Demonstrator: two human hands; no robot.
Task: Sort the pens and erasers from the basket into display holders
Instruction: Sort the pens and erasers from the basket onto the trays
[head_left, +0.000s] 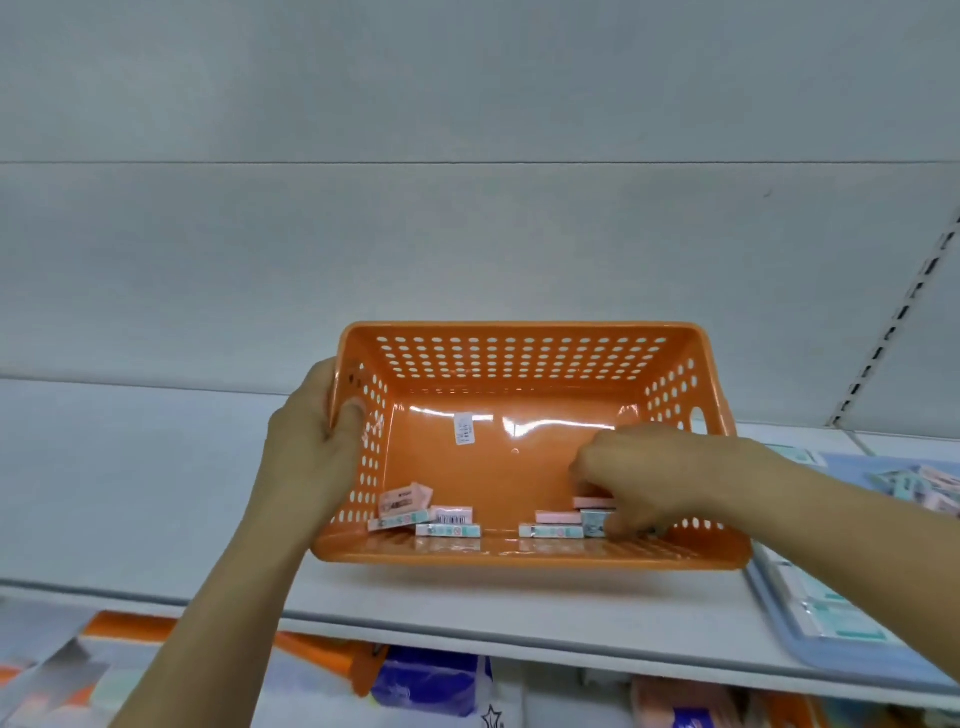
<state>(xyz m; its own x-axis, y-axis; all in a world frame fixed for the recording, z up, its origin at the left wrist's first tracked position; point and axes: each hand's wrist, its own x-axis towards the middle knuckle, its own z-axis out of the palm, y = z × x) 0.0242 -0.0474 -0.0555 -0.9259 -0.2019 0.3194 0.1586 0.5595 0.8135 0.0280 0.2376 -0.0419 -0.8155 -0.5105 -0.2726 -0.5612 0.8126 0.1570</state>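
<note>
Left hand grips the basket rim; right hand pinches erasers inside.

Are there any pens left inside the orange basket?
No, the orange basket holds only small boxed erasers along its near wall.

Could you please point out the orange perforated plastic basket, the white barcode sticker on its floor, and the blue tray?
Orange perforated plastic basket (519, 358): head view, far wall.
White barcode sticker (464, 428): head view, centre.
Blue tray (779, 618): head view, near-left rim.
</note>
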